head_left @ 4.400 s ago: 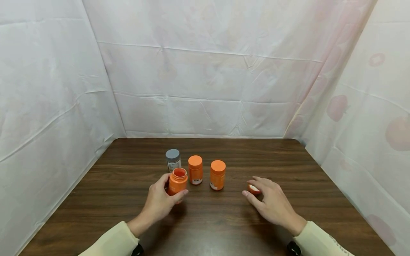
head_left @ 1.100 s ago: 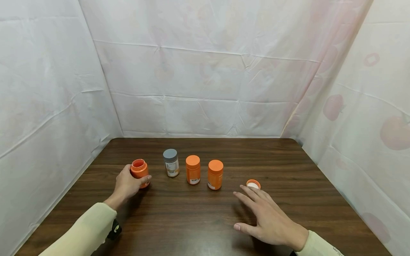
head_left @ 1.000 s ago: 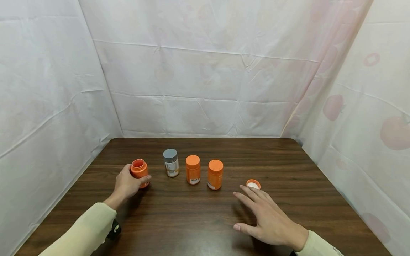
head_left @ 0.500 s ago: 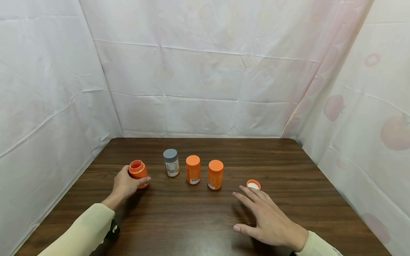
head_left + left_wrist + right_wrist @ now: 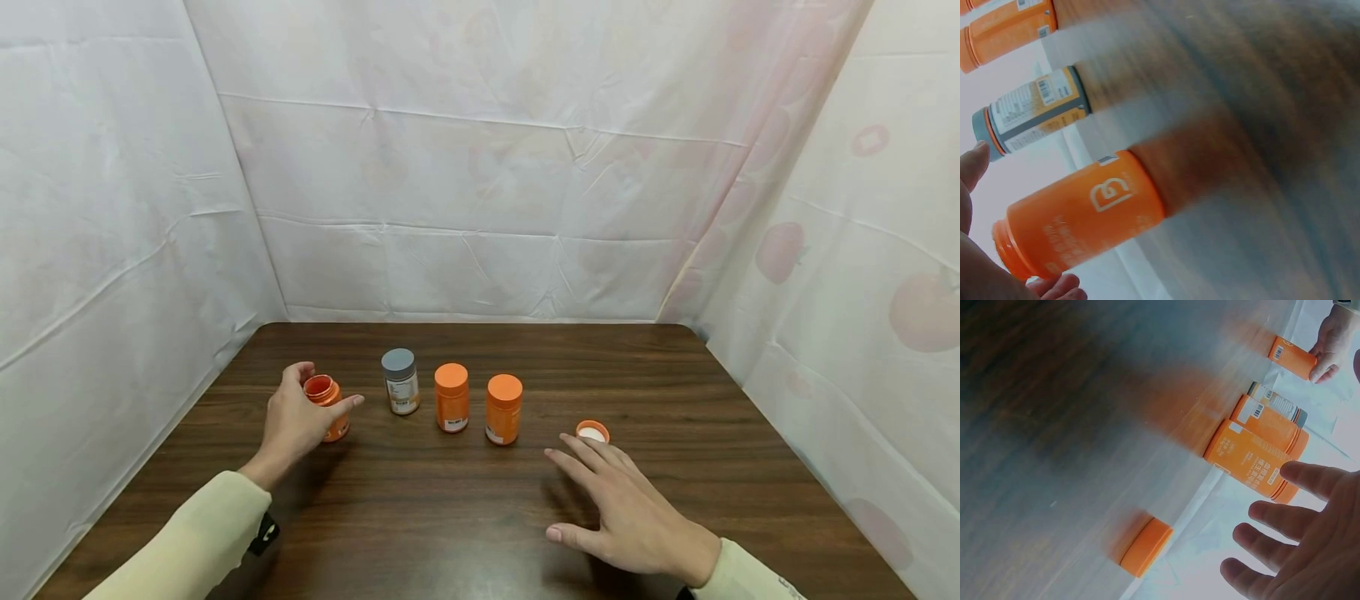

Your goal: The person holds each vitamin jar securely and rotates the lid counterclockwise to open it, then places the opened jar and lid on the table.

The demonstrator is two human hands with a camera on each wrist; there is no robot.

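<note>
An uncapped orange bottle (image 5: 337,427) stands upright at the table's left, its mouth facing up. Around it, my left hand (image 5: 295,422) is spread, the thumb lifted off its side. In the left wrist view the bottle (image 5: 1088,215) rests on its base, fingertips showing behind its neck. My right hand (image 5: 630,517) hovers with straight, parted fingers, holding nothing. Just beyond its fingertips lies an orange screw cap (image 5: 592,431), white lining upward. The right wrist view shows that cap (image 5: 1146,547) flat on the wood, apart from the hand.
Between the hands stand a grey-lidded bottle (image 5: 402,385) and two capped orange bottles, one in the middle (image 5: 452,406) and one to its right (image 5: 503,412). The dark wooden table (image 5: 420,517) is bounded by pale curtains (image 5: 480,192) at the back and sides.
My left hand has carried the open bottle leftward past the grey-lidded one, set it down and loosened its fingers. The right hand has drawn back from the cap, which now lies lining up.
</note>
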